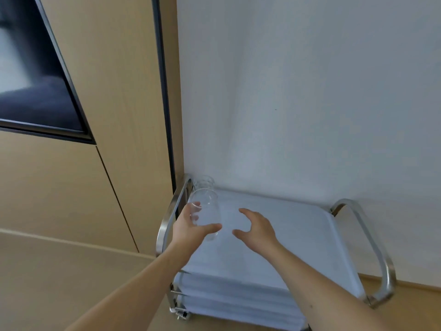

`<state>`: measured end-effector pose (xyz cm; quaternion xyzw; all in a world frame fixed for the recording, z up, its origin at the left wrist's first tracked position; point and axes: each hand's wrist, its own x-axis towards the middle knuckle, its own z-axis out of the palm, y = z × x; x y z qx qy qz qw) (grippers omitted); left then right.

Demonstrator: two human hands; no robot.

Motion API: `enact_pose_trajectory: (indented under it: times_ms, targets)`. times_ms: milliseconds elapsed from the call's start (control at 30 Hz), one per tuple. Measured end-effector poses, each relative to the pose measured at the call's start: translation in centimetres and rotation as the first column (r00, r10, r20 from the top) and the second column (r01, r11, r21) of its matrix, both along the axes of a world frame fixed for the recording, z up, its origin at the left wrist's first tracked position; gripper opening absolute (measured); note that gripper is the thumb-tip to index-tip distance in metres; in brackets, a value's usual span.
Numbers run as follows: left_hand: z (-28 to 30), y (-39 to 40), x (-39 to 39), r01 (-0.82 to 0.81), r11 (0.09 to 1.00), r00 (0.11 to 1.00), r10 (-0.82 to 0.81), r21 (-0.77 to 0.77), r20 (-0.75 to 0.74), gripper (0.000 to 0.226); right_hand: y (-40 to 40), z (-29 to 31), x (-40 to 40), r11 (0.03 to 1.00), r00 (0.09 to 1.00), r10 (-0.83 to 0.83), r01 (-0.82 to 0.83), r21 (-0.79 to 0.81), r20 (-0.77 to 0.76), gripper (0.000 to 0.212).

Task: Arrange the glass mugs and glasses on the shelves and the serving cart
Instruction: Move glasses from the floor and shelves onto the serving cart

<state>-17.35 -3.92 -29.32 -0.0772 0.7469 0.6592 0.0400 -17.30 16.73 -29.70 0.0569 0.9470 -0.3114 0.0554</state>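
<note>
Left hand point(191, 229) grips a clear, unmarked glass point(205, 211) over the cart point(298, 235).

Cart top point(298, 235) bare rightward; glass point(205, 181) blocks far-left corner.

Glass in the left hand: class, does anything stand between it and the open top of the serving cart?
Nothing visible does. The left hand holds the glass over the serving cart; another glass stands in the back left corner, the right hand hovers beside.

light: soft, even, dimmish | shadows: faint | focus: slightly soft | edges: wide-angle bending
</note>
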Motion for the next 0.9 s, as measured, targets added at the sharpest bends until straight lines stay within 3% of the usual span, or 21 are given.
enact_pose_trajectory:
  times_ms: [500, 900]
  targets:
    - [-1.3, 1.7, 10.6, -0.107, 0.99, 0.993, 0.11, -0.09, 0.031, 0.066, 2.2, -2.5, 10.8, 0.993, 0.986, 0.117, -0.116, -0.019, 0.122, 0.074]
    - [-9.4, 5.5, 19.6, -0.141, 0.989, 0.952, 0.15, -0.053, 0.265, 0.071, 4.6, -11.8, 17.0, 0.983, 0.948, 0.177, -0.181, -0.008, 0.265, 0.072]
